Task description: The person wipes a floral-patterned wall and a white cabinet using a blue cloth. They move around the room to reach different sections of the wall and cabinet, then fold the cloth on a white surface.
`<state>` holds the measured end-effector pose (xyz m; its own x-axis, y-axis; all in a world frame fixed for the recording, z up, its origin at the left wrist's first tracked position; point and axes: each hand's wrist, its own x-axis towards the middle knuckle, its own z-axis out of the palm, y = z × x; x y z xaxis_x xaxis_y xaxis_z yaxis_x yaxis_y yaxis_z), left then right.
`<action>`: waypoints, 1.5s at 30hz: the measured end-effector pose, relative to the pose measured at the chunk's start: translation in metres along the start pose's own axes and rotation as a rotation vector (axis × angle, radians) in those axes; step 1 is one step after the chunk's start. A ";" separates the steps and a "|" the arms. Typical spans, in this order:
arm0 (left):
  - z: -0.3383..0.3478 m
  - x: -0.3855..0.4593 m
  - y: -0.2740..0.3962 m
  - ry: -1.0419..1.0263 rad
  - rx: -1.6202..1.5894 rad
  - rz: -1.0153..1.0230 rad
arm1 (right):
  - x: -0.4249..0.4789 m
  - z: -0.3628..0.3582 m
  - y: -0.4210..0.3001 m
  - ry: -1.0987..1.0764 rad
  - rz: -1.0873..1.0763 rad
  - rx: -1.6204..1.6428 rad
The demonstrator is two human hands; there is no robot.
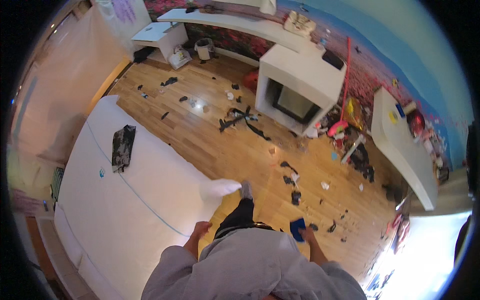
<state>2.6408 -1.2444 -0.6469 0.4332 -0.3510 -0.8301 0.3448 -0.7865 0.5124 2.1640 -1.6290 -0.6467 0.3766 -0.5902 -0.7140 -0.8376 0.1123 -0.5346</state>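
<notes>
A blue cloth [297, 228] is in the grip of my right hand [309, 235], held out over the wooden floor. My left hand [203, 228] hangs by the near edge of the bed, its fingers curled. I see nothing in it, though the inside of the hand is hidden. White bedding with a thin blue line covers the bed [150, 240] on my left. On top of it lies a dark, patchy folded piece of material [123, 148]. My foot in a grey sock [246, 190] is on the floor beside the bed's corner.
Black scraps [245, 120] and white bits litter the wooden floor [180, 131]. Ahead stands a white cabinet [303, 69] under a wall shelf. A pink broom [338, 128] leans near a rubbish heap [360, 161]. A curved white desk [401, 150] is at right, a waste bin [204, 49] at the back.
</notes>
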 end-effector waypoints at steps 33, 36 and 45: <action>-0.106 0.147 0.550 0.136 -0.956 0.331 | 0.407 -0.050 -0.873 -1.000 -0.183 0.518; -0.137 0.184 0.592 0.010 -1.197 0.456 | 0.385 -0.013 -0.939 -1.111 -0.128 0.355; -0.289 0.259 0.683 0.169 -1.405 0.372 | 0.423 0.065 -1.081 -1.040 -0.222 0.014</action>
<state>3.2293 -1.7258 -0.4484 0.7331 -0.2779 -0.6207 0.6619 0.5014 0.5572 3.2545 -1.9476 -0.3999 0.6790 0.3738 -0.6319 -0.7066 0.0993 -0.7006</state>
